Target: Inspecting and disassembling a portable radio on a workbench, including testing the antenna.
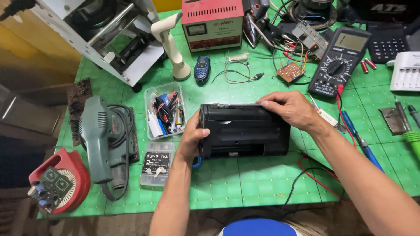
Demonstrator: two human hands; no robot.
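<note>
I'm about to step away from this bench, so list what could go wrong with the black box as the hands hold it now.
1. The black box is gripped only at its ends by the left hand and right hand; it might slip onto the green mat.
2. The red lead lies close beside it and could snag.
3. Swinging it left might knock the clear parts tray.

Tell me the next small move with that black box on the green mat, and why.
Probably lay the black rectangular plastic device flat on the green cutting mat. Both hands only steady it on edge: the left hand grips its left end, the right hand rests over its top right edge. Neither hand holds a tool, and the blue-handled screwdriver lies to its right.
</note>
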